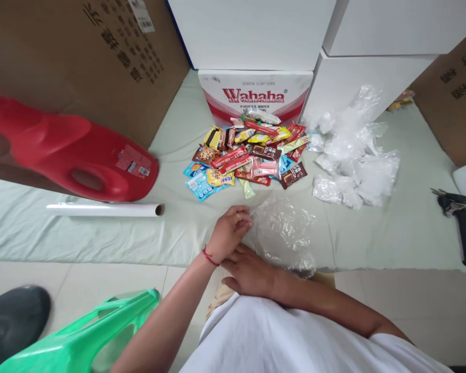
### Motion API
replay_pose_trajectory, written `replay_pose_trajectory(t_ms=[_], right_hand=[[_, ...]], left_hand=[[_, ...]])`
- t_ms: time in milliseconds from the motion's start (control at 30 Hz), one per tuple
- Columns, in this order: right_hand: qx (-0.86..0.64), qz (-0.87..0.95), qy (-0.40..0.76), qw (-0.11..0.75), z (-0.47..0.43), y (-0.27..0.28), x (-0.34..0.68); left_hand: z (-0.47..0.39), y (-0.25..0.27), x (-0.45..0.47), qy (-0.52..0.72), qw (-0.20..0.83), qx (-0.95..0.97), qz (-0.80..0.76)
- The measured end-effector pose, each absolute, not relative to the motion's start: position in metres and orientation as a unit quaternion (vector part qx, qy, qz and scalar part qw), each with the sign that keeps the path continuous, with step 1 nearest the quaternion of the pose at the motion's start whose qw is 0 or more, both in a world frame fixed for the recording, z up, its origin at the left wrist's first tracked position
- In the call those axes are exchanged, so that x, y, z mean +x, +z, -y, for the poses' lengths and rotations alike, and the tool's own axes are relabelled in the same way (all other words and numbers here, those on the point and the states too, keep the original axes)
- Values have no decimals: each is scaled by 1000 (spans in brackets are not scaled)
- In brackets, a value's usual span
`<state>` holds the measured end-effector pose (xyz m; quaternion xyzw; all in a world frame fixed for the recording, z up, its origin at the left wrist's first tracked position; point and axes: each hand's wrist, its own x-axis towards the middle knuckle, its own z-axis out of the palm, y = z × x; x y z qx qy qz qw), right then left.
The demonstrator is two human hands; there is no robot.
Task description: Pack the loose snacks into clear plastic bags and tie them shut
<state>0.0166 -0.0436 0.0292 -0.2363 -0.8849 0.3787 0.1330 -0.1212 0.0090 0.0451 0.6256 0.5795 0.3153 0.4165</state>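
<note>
My left hand, with a ring and a red string bracelet, has loosely curled fingers at the left edge of a clear plastic bag. Nothing shows in those fingers. Just below, my right hand lies with its fingers stretched out, tips partly hidden by the left wrist. Flat and crinkled, the plastic bag rests on the cloth to the right of both hands. Beyond the hands is a heap of small wrapped snacks. Bunched clear plastic bags lie to the right of the heap.
A white-and-red water carton and stacked white boxes stand behind. To the left are a red plastic jug, a white roll and a cardboard box. A green stool stands below; keys lie far right.
</note>
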Motion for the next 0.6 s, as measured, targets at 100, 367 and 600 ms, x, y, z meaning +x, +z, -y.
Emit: replay_pose_trajectory(t_ms=[100, 367, 600], right_hand=[[-262, 851, 400, 220, 44, 30, 24], [-292, 867, 301, 269, 42, 22, 34], [-284, 912, 262, 136, 41, 19, 24]], left_hand=[[-17, 44, -126, 437, 513, 466, -574], [-45, 48, -146, 525, 622, 246, -527], [-35, 55, -159, 508, 373, 311, -712]])
